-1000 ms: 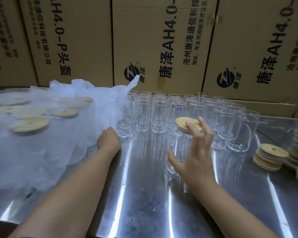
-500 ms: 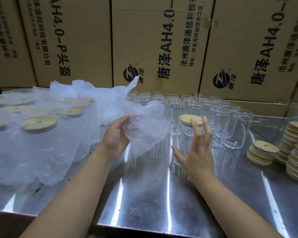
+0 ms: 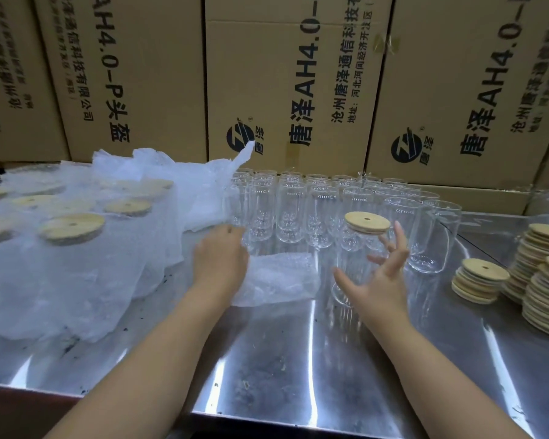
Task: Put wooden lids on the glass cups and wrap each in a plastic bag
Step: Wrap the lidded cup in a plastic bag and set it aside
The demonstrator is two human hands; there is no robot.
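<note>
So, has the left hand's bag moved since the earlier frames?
Yes. The bag dropped from in front of the empty cups onto the table, under the left hand.

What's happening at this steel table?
A person is packing cups. The left hand sits on the edge of a crinkled clear plastic bag lying on the shiny steel table, grip hidden. The open right hand hovers beside a clear glass cup already topped with a round wooden lid. Rows of unlidded glass cups stand behind; bagged, lidded cups stand left, stacked spare lids right.

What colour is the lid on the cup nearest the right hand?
Pale tan wood; the lid shows best in the head view.
</note>
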